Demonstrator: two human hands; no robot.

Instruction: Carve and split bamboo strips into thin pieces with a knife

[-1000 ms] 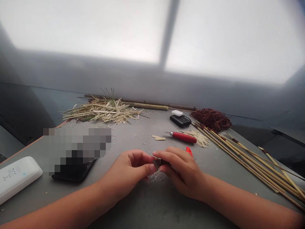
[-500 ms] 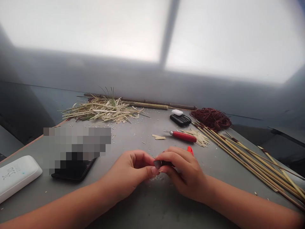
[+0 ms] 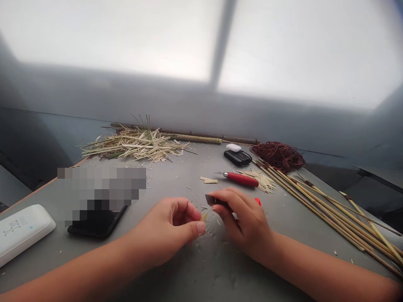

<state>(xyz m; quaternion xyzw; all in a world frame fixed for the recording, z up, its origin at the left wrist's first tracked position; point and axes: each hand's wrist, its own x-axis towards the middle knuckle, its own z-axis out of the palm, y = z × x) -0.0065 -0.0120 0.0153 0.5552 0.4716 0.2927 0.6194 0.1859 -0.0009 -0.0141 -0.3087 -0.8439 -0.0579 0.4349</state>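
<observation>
Left hand (image 3: 166,230), lower centre of the frame: we record thumb and forefinger pinched together, the other fingers curled behind; held, one pale sliver (image 3: 204,217), its tip standing up past the thumb.
Right hand (image 3: 248,220), just right of centre: fingers closed over a dark blade (image 3: 210,200), whose flat end juts left from the fingertips; sliver and blade apart, a small gap of table (image 3: 176,180) between.
Red tip (image 3: 258,201), showing just behind the right hand; whether it belongs to the blade's handle we cannot tell.
White device (image 3: 27,230), at the left edge, lower part; beside it a black phone (image 3: 97,224), its upper part masked by blurred blocks.
Sticks (image 3: 327,216), several, pale, slanting from the right edge up toward centre right.
Knife (image 3: 242,179), red-handled, lying above the right hand, its point to the left; two strips (image 3: 209,180) near that point, a spread of chips (image 3: 266,183) at the handle.
Black case (image 3: 237,157), right of centre, a white case (image 3: 233,147) resting on it.
Cord (image 3: 278,156), dark red, one tangle, further right.
Shavings (image 3: 138,147), one heap, left of centre.
Poles (image 3: 201,138), lying along the table's far edge, below the grey wall (image 3: 176,100)
</observation>
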